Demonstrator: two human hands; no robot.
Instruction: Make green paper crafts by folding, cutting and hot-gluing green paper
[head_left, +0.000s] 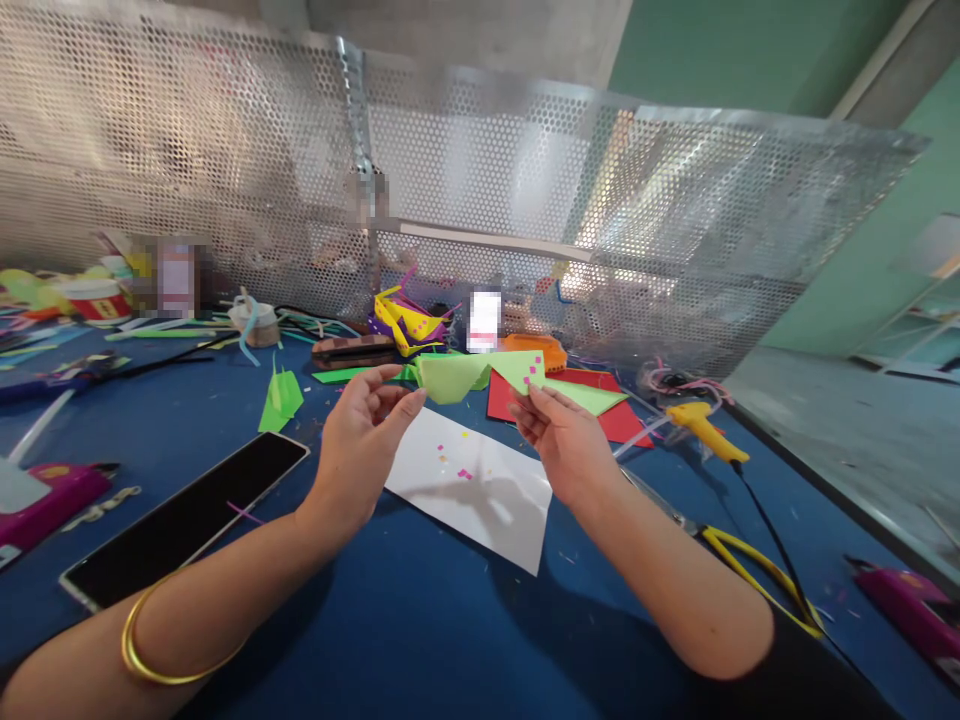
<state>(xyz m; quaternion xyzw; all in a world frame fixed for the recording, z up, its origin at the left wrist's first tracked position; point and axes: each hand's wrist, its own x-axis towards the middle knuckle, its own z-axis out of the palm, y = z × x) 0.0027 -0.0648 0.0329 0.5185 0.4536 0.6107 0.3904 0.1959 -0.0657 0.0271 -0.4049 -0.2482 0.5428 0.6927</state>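
Observation:
A light green folded paper piece is held up in front of me, with several small pink squares along its right end. My right hand pinches that dotted end between thumb and fingers. My left hand is beside the paper's left end, its fingers loosely curled and a gap between thumb and index finger. Its thumb tip is close to the paper; whether they touch is unclear. Below both hands lies a white sheet with several tiny pink and yellow paper pieces on it.
Behind the hands are red paper, a yellow-and-purple paper craft and a lit phone. A dark-screened phone is at left. Yellow-handled scissors and a yellow glue gun lie right. A perforated metal screen stands behind.

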